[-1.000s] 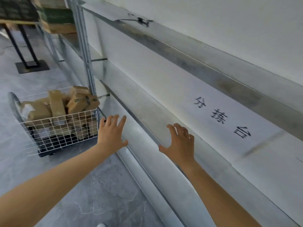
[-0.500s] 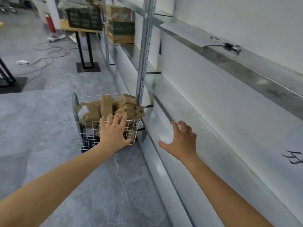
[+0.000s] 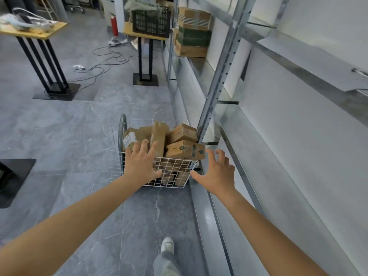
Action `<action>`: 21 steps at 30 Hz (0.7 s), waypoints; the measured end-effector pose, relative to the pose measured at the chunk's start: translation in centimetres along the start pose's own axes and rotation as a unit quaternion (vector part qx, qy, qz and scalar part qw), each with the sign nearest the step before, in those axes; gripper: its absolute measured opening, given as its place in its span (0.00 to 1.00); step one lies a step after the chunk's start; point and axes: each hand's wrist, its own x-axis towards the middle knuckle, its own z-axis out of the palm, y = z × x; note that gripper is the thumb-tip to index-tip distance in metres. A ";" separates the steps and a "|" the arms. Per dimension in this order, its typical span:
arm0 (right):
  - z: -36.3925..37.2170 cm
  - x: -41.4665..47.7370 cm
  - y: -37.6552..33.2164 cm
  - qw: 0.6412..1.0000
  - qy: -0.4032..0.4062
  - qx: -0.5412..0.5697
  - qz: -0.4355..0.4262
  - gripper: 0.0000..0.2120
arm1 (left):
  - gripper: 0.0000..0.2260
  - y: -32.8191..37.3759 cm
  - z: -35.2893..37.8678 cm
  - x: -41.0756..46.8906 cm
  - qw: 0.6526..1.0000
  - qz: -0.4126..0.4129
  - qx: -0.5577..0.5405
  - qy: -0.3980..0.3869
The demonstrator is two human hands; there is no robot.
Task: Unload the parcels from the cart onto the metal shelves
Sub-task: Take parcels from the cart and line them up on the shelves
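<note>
- Parcels (image 3: pixel 165 140): brown cardboard boxes, heaped at angles in the cart and standing above its rim; one at the left shows a white label.
- Cart (image 3: pixel 115 166): white wire basket with a dark handle at its far end, on the floor just beside the foot of the shelves.
- Left hand (image 3: pixel 141 164): mine, stretched out before the cart's near wall, fingers straight and spread, tips up over the nearest parcels. It holds nothing; I cannot tell whether it touches the wire.
- Right hand (image 3: pixel 217 174): mine, just right of the cart's near corner, fingers spread wide and slightly bent, holding nothing.
- Shelves (image 3: pixel 298 58): grey metal, running along the white wall on my right.
- Post (image 3: pixel 221 76): perforated upright, rising just behind the cart.
- Boxes (image 3: pixel 194 32): a stack on a far shelf, brown with a green one between.
- Worktops (image 3: pixel 39 31): two on black legs, further back.
- Crate (image 3: pixel 151 22): black, on the nearer worktop.
- Cables (image 3: pixel 103 62): loose on the grey floor.
- Extinguisher (image 3: pixel 114 24): red, by the far wall.
- Shoe (image 3: pixel 167 245): white, mine.
</note>
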 end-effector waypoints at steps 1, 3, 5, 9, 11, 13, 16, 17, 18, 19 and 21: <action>0.3 1.5 -0.1 1.000 -0.003 0.002 -0.006 0.40 | 0.42 -0.2 0.3 1.1 1.000 -0.002 0.002 -0.002; 0.8 4.8 -0.1 1.000 -0.012 0.007 -0.014 0.39 | 0.42 -0.3 0.8 3.7 1.000 -0.009 0.004 -0.005; 1.2 8.4 0.0 0.999 -0.021 0.012 -0.022 0.39 | 0.42 -0.5 1.3 6.7 1.000 -0.013 0.005 -0.008; 1.8 14.9 0.5 0.998 -0.051 0.005 -0.036 0.39 | 0.42 -0.6 2.5 12.2 0.999 -0.029 0.015 -0.028; 2.0 17.6 0.7 0.997 -0.070 0.000 -0.045 0.40 | 0.42 -0.5 3.1 14.4 0.998 -0.041 0.013 -0.037; 2.2 20.0 0.8 0.995 -0.077 0.003 -0.057 0.40 | 0.42 -0.7 3.6 16.2 0.998 -0.050 0.006 -0.041; 2.9 22.7 0.7 0.994 -0.088 0.013 -0.066 0.38 | 0.42 -1.3 4.3 18.0 0.997 -0.063 0.012 -0.046; 3.2 23.4 0.6 0.993 -0.093 0.018 -0.066 0.38 | 0.42 -1.6 4.6 18.5 0.996 -0.068 0.014 -0.049; 3.5 24.1 0.5 0.993 -0.099 0.022 -0.067 0.39 | 0.42 -1.9 4.9 18.9 0.996 -0.073 0.013 -0.050; 3.9 24.7 0.5 0.992 -0.105 0.023 -0.067 0.39 | 0.42 -2.2 5.1 19.3 0.996 -0.077 0.009 -0.051; 4.6 26.1 0.4 0.990 -0.122 0.023 -0.064 0.40 | 0.41 -2.9 5.4 20.2 0.996 -0.078 -0.001 -0.050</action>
